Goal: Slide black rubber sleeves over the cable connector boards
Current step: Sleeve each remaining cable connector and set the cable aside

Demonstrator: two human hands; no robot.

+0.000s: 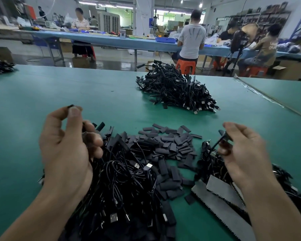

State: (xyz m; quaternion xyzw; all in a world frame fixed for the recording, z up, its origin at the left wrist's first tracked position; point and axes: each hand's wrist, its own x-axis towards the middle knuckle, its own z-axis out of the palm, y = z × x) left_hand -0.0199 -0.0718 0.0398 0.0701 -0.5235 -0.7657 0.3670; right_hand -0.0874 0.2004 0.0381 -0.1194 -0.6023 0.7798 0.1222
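Observation:
My left hand (66, 146) is raised over a tangle of black USB cables (122, 188); its thumb and forefinger pinch a small black sleeve (71, 106), while the lower fingers curl round several more black pieces. My right hand (240, 150) pinches the connector end of a thin black cable (221, 138) that rises from a second cable bundle (210, 164). Loose black rubber sleeves (170, 145) lie heaped between both hands on the green table (42, 94). The two hands are well apart.
A pile of cables (177, 87) sits farther back at the middle. Grey serrated strips (221, 197) lie under my right wrist. More cables (0, 66) lie at the far left edge. People sit at a blue bench behind.

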